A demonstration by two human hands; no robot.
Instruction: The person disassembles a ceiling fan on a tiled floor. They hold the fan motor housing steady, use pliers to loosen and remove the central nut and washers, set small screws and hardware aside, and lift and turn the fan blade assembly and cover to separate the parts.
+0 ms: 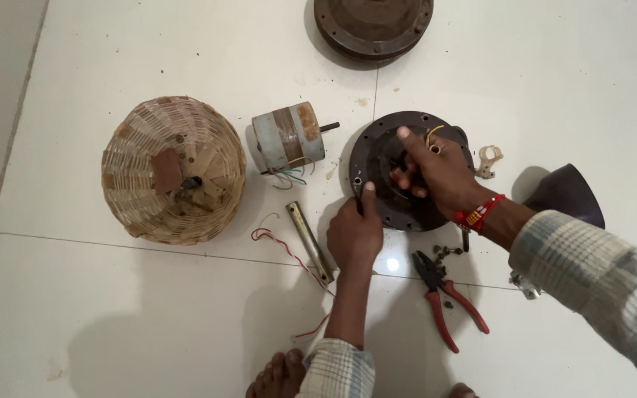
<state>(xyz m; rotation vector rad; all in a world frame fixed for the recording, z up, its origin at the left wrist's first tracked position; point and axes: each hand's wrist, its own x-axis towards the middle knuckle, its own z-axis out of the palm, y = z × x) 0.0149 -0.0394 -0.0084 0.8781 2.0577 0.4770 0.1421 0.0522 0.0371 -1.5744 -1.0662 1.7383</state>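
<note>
A dark round motor cover plate (374, 144) with bolt holes lies on the white tiled floor. My left hand (354, 232) presses its thumb on the plate's near left rim. My right hand (436, 173) rests on top of the plate's centre, fingers curled around its middle part, index finger stretched toward the far rim. A ring and a red thread band are on that hand and wrist. Yellow wire shows by the fingers.
A small grey cylindrical motor (289, 137) with loose wires and an upturned wicker basket (173, 169) lie to the left. A metal rod (309, 241), red wire, red-handled pliers (447, 295), several small screws (445, 252), another dark round housing (372, 26) and a dark cone-shaped piece (565, 193) surround the plate.
</note>
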